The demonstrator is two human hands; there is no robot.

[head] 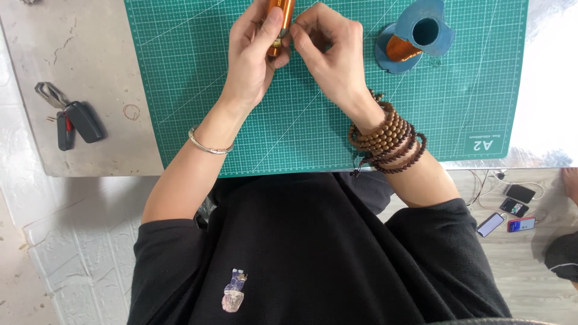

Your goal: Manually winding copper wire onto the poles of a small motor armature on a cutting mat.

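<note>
Copper-wound coil [280,18], an orange-brown cylinder, sits upright between both hands at the top edge of the view, above the green cutting mat [301,126]. The left hand [253,57] is wrapped around it, thumb pressed along its side, while the fingers [301,37] of the right hand [331,57] are pinched together at the coil's lower end near a small brass-coloured fitting (whether a strand of wire runs between them is too fine to tell). Judging by the thick, even copper layer, the winding looks well advanced, and the work now seems to be at the lower end; how much remains cannot be read from here. To the right on the mat lies a blue plastic spool [414,37] tipped on its side, with copper wire left on its core. The mat carries a white grid and a white size mark in its near right corner. On the grey bench [90,66] to the left rest car keys [71,118]. Down on the floor at right lie several phones [510,215].
</note>
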